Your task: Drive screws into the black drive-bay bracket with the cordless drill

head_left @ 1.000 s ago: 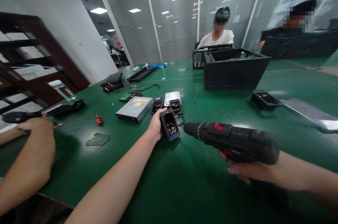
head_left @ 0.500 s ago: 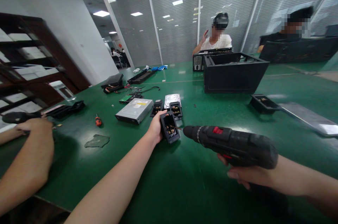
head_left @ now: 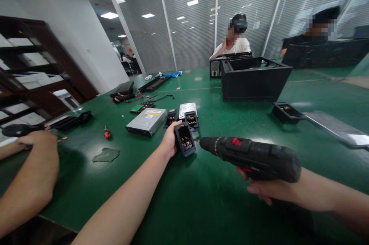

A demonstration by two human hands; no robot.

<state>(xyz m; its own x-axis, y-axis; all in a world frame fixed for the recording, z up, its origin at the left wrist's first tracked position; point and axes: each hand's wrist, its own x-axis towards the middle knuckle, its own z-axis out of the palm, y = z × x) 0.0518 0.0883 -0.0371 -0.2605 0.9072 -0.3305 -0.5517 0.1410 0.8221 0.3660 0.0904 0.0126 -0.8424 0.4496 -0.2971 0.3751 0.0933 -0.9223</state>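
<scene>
My left hand (head_left: 170, 140) is closed on a small black box (head_left: 188, 149), open-faced with brass-coloured parts inside, and holds it tilted over the green table. My right hand (head_left: 268, 190) is wrapped round the grip of a black cordless drill (head_left: 253, 156) with red buttons. The drill's bit points left and reaches into the open face of the box; whether its tip touches a brass part I cannot tell. Just behind the held box lie two similar black boxes (head_left: 191, 119) and a hard drive (head_left: 187, 109).
A silver optical drive (head_left: 147, 120), an orange screwdriver (head_left: 107, 133) and a dark flat scrap (head_left: 106, 155) lie to the left. Another person's arm (head_left: 34, 175) is at far left. A black computer case (head_left: 253, 83) stands behind; another black box (head_left: 286, 113) and metal panel (head_left: 337, 127) lie right.
My hands, the drill and the held box stay almost in place. The person across the table has lowered a raised hand toward the head and neck.
</scene>
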